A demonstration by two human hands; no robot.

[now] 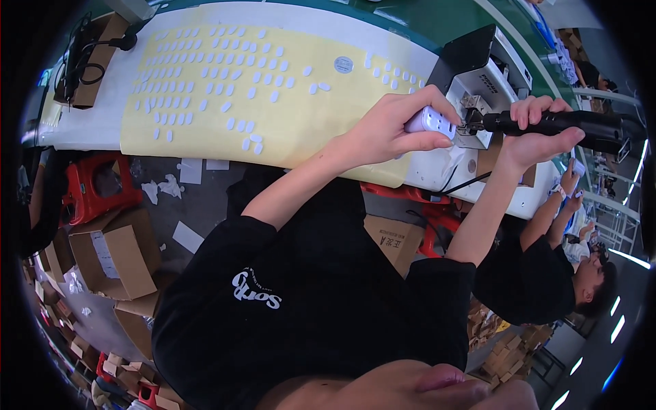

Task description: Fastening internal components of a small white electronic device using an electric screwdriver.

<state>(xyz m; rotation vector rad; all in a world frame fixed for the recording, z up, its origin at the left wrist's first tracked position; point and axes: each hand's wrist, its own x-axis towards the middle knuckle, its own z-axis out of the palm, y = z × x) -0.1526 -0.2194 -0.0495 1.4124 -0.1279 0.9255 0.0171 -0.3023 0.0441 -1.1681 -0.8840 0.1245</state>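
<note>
Between the thumb and fingers of my left hand (391, 131) is a small pale lavender-white plastic housing (432, 121) with dark holes in its end face. My right hand (536, 140) is wrapped round a black electric screwdriver (574, 124), held almost level with its tip pointing left. That tip is at the front of a metal screw feeder (486, 83) with a dark cover, close to the housing. Whether the tip touches the feeder or carries a screw, I cannot tell.
A yellow sheet (205, 140) with rows of small white oval pieces (225, 75) covers much of the table. At the far left stands a cardboard box (96, 75) with black cables. Red stools (102, 184) and open cartons (116, 256) are below. Another person (540, 273) works at right.
</note>
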